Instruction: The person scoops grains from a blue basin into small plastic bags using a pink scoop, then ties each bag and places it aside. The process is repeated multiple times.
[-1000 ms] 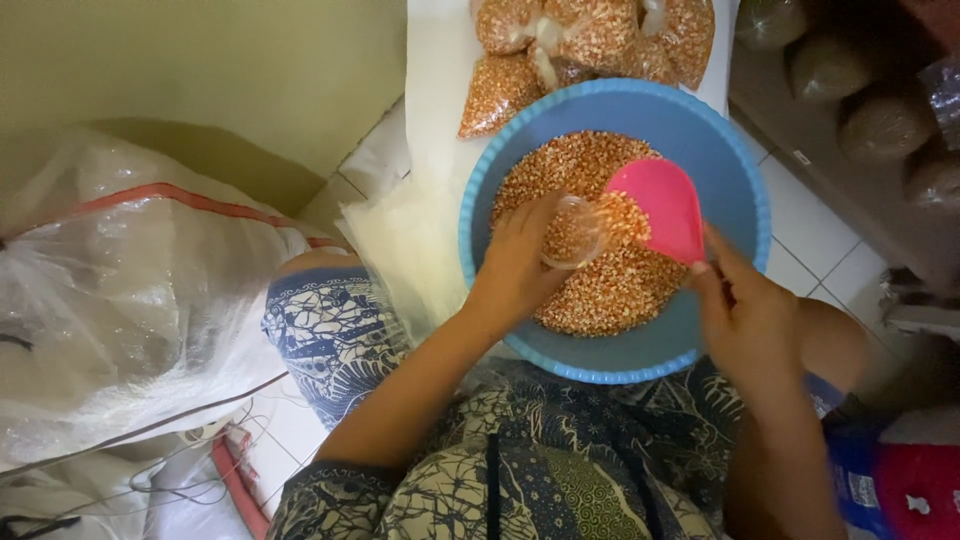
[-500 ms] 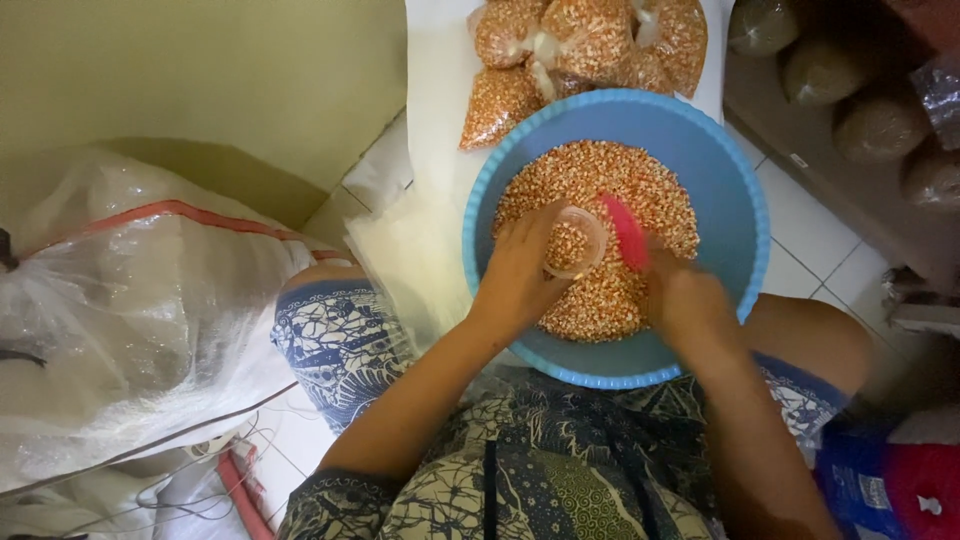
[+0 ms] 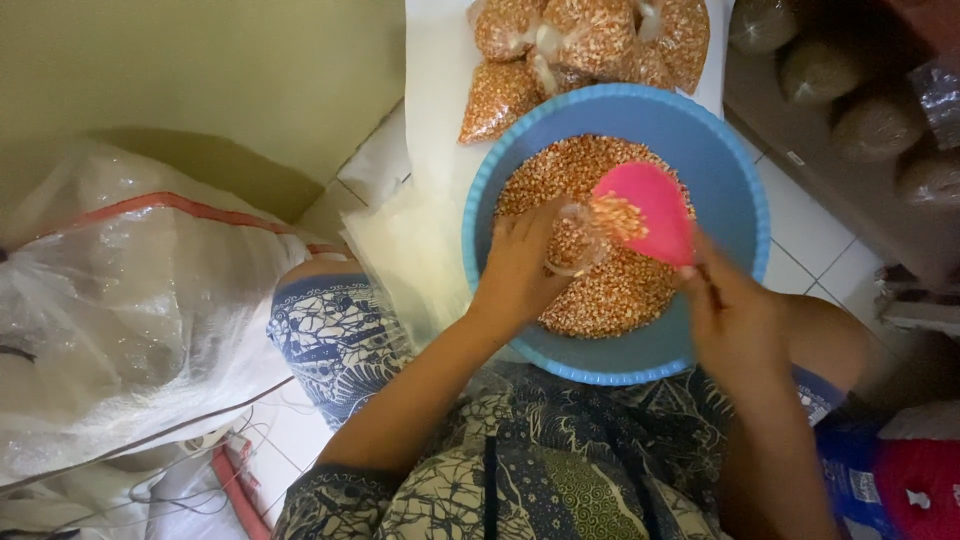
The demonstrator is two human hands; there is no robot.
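Tiled floor (image 3: 800,225), blue basin (image 3: 735,190) of corn; fingers clamped on small bag (image 3: 575,240) and pink scoop (image 3: 650,210).

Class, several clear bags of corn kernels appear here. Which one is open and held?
The small clear bag in the left hand, over the blue basin. The pink scoop pours into it; the others lie tied beyond the basin.

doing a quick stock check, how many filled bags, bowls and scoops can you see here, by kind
Filled bags of kernels on the white surface: 5 in view, though they overlap, so more may be hidden
Blue bowl: 1
Pink scoop, in the right hand: 1
Small clear bag being filled, in the left hand: 1
Total: 8
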